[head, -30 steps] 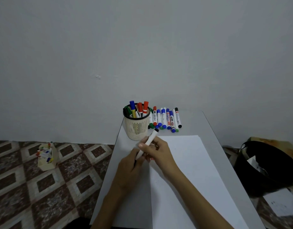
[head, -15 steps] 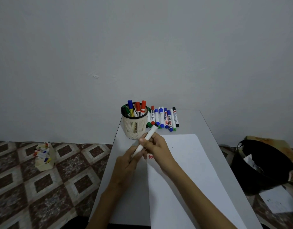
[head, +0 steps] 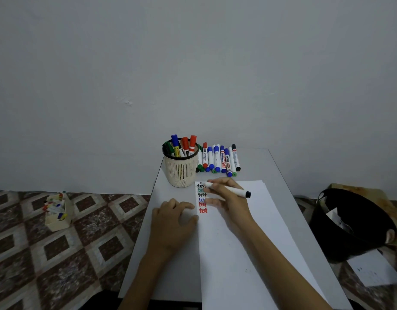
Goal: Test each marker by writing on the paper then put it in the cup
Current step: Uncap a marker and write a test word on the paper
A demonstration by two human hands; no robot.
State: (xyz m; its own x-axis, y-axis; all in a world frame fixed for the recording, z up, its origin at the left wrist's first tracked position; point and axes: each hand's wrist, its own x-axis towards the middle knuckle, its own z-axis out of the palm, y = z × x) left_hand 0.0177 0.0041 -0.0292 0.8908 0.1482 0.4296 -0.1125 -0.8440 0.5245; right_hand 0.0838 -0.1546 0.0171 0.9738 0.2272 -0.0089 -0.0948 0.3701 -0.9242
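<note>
Bench: grey, against a bare wall.
Left hand: curled beside the paper; holding anything, cannot tell.
Right hand: grips the marker, tip at the paper's far-left corner.
Advice: pin the sheet, press lightly, use short strokes.

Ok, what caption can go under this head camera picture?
Right hand holds a marker tip to the paper by coloured "test" words; left hand rests beside, cup behind.

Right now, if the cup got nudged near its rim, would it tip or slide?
Likely tips: the cup tapers toward its base, and the markers in it stand above the rim. Its slotted wall looks light, so a low push would probably slide it.
</note>
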